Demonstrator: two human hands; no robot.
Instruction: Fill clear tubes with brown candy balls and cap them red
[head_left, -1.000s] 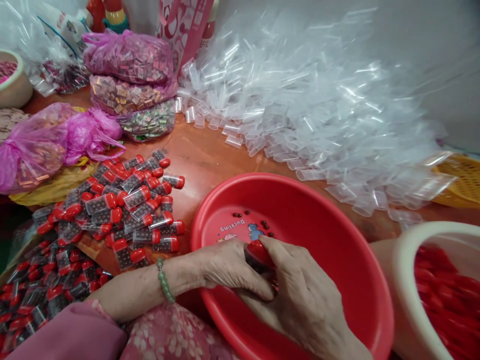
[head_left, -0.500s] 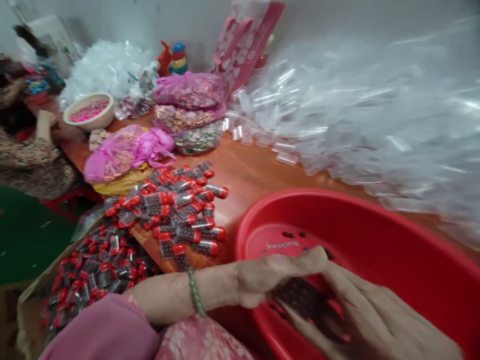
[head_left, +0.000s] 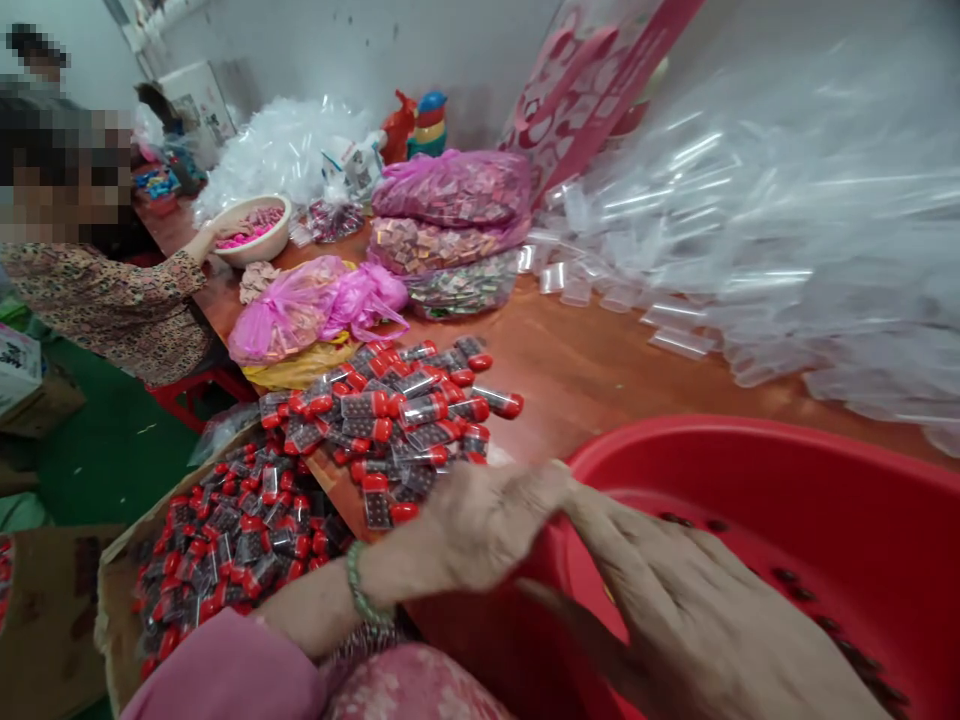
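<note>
Tub (head_left: 720, 445), red; beads (head_left: 802, 594), dark brown. Filled tubes (head_left: 424, 410), transparent with dark brown dotted contents and red caps; loose tubes (head_left: 750, 260), colourless. Desk (head_left: 570, 350), orange-brown. Tied bags (head_left: 360, 300), translucent magenta. Bowl (head_left: 271, 243), cream, its pieces (head_left: 255, 224) bright pink. Carrier bag (head_left: 566, 90), pink and white with rounded motifs. Toy (head_left: 430, 125), banded blue, yellow and teal. Bracelet (head_left: 358, 588), green; sleeve (head_left: 225, 670), dusky pink; lap garment (head_left: 424, 685), pink with pale floral print. Co-worker's blouse (head_left: 105, 310), small dark print on tan.

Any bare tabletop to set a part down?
One patch: tabletop between the red-capped tubes, the clear plastic heap and the red basin. Crowded: left, under red-capped tubes and stacked bags; right, where heap nears basin.
</note>
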